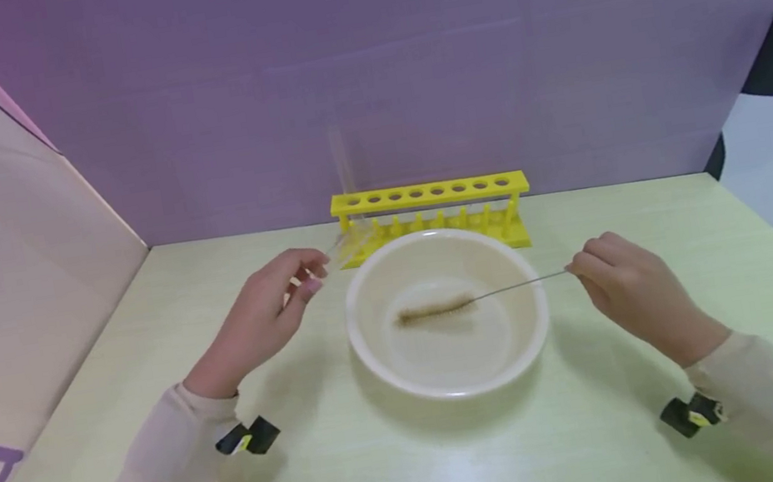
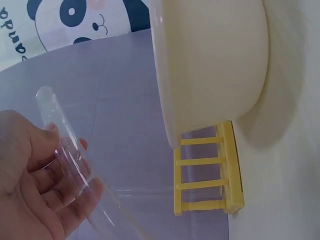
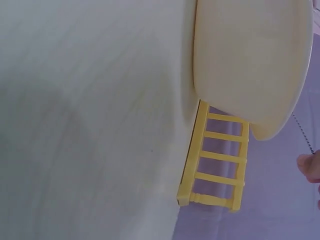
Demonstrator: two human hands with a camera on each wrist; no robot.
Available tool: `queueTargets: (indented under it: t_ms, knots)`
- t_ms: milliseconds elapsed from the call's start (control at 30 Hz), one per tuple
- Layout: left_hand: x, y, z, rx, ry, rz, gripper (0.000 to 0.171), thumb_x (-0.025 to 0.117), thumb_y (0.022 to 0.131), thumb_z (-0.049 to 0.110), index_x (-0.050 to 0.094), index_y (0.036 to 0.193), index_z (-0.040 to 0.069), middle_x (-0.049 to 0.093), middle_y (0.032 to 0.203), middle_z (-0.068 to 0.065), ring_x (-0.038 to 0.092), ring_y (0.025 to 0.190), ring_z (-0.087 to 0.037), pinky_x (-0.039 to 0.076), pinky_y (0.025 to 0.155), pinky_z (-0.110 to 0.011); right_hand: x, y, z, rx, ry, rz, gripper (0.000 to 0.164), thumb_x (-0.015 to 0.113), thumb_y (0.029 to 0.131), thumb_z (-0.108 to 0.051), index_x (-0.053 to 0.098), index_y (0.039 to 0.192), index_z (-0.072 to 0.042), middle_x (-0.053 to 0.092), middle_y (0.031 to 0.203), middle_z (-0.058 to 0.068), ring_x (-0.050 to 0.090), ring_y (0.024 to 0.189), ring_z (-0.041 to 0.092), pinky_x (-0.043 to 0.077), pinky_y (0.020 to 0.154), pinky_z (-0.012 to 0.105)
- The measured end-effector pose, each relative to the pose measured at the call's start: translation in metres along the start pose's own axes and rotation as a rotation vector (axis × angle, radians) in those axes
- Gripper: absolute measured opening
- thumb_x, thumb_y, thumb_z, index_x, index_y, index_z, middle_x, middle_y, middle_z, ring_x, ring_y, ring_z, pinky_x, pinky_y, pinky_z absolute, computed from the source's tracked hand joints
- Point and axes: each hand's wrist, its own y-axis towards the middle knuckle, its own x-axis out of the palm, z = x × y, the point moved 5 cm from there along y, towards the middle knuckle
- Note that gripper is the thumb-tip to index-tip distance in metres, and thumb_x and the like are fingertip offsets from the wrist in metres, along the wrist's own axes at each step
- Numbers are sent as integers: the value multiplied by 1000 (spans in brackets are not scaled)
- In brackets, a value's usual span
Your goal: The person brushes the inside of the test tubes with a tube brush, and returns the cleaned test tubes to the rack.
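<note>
In the head view my left hand holds a clear test tube left of the basin, its fingers curled round the glass. The tube lies tilted in the grip, its rounded end past the thumb in the left wrist view. My right hand pinches the thin wire handle of a test tube brush at the basin's right. The brown bristles lie inside or over the cream basin; whether they touch its bottom I cannot tell. Only the right fingertips show in the right wrist view.
A yellow test tube rack stands behind the basin, partly hidden by it. Another clear tube rises faintly at the rack's left end. A purple backdrop closes off the back, and printed panels stand at the sides.
</note>
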Motion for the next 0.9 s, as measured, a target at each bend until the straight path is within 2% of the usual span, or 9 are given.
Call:
queueTargets:
  t_ms: [233, 467, 733, 900]
  knots:
    - [-9, 12, 2, -1, -67, 117, 35, 56, 94, 8, 50, 128, 0, 60, 108, -12, 56, 95, -22, 51, 77, -39, 7, -3, 3, 60, 5, -60, 22, 73, 64, 14, 60, 73, -1, 57, 70, 7, 51, 66, 20, 48, 55, 32]
    - [-13, 36, 7, 19, -158, 207, 32, 60, 93, 13, 55, 122, 1, 59, 110, -11, 57, 96, -22, 51, 79, -39, 10, 0, 0, 41, 14, -55, 21, 71, 65, 14, 60, 72, -2, 58, 69, 6, 51, 66, 20, 48, 54, 32]
    - [-18, 70, 8, -49, -211, 257, 34, 62, 91, 10, 54, 122, 1, 59, 108, -11, 57, 95, -20, 51, 81, -34, 12, 1, -3, -39, 12, -18, 21, 68, 63, 16, 63, 74, -1, 59, 69, 8, 51, 64, 22, 47, 52, 31]
    - [-18, 89, 9, -91, -201, 236, 35, 63, 91, 14, 53, 123, 3, 59, 108, -10, 56, 95, -19, 50, 82, -32, 15, -2, -2, -59, 37, -7, 22, 64, 62, 18, 63, 75, 0, 58, 70, 8, 50, 65, 23, 46, 52, 32]
